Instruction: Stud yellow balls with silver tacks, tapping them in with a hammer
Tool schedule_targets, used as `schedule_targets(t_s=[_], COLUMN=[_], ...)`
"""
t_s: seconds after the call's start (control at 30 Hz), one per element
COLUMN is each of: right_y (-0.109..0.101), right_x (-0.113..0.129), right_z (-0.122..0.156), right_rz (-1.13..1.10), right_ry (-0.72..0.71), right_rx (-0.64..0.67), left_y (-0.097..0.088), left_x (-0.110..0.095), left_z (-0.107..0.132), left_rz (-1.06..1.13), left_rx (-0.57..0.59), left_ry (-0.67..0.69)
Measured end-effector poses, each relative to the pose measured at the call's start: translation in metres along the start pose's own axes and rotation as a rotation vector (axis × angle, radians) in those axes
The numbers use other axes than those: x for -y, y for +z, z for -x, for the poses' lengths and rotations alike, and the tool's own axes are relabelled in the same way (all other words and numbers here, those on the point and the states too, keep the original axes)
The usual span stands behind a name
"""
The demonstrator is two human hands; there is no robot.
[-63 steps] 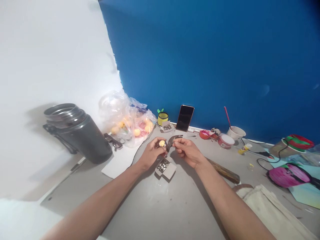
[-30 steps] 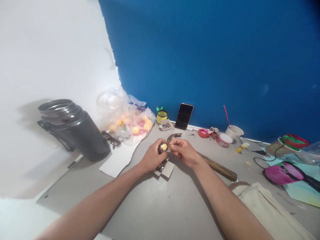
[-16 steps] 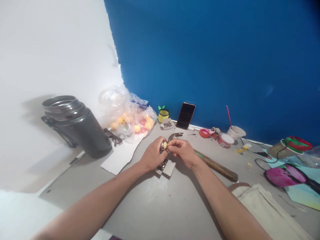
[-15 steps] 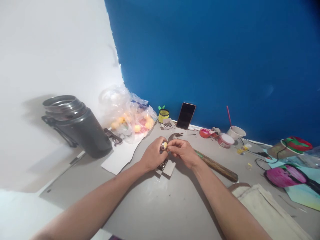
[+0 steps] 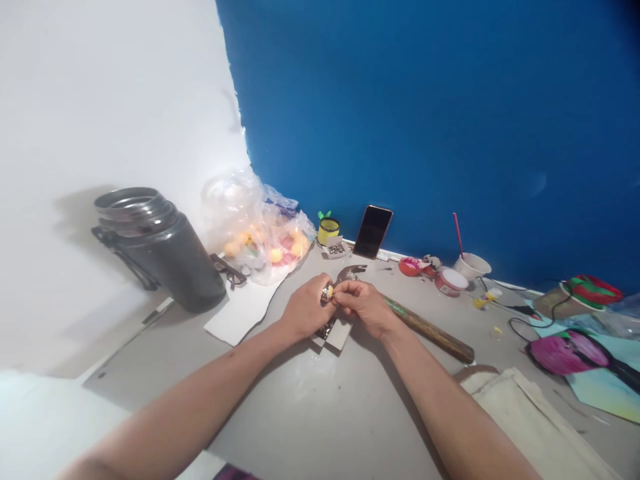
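Note:
My left hand point(image 5: 303, 312) is closed around a small round object with a yellow face point(image 5: 329, 291), held just above the grey table point(image 5: 320, 400). My right hand point(image 5: 364, 307) pinches at that object from the right, fingertips pressed together against it; what the pinch holds is too small to name. Under both hands lies a small open cardboard box of shiny metal pieces point(image 5: 334, 331). A hammer point(image 5: 425, 327) with a wooden handle lies behind my right hand, its metal head point(image 5: 350, 272) near my fingers.
A dark jar point(image 5: 160, 250) stands at the left, next to glasses point(image 5: 229, 269) and a plastic bag of coloured balls point(image 5: 260, 233). A phone point(image 5: 373, 231), yellow cup point(image 5: 327, 231), paint pots point(image 5: 450, 280) and white cup point(image 5: 471, 265) line the blue wall. Cloth point(image 5: 540, 413) lies at right.
My hands have drawn closer together, and my right fingertips now press against the yellow-faced object in my left hand. The view has shifted slightly.

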State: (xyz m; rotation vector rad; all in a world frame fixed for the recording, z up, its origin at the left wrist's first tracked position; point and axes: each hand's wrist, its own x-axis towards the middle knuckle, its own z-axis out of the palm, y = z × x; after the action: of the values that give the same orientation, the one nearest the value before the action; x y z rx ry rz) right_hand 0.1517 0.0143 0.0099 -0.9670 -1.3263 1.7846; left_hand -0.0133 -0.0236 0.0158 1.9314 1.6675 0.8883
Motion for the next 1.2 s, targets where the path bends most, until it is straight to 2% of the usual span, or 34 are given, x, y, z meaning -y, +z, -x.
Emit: schedule_targets(t_s=[0.43, 0.73, 1.2], right_y=[0.01, 0.007, 0.019], right_x=[0.002, 0.005, 0.0], right_z=[0.002, 0.004, 0.004], right_rz=[0.077, 0.087, 0.184], right_ry=[-0.058, -0.024, -0.11], right_rx=[-0.043, 0.02, -0.063], left_y=[0.0, -0.001, 0.003], left_x=[-0.001, -0.002, 0.0], left_z=[0.0, 0.0, 0.002], left_rz=[-0.101, -0.079, -0.256], left_rx=[0.003, 0.045, -0.001], left_ry=[-0.027, -0.039, -0.033])
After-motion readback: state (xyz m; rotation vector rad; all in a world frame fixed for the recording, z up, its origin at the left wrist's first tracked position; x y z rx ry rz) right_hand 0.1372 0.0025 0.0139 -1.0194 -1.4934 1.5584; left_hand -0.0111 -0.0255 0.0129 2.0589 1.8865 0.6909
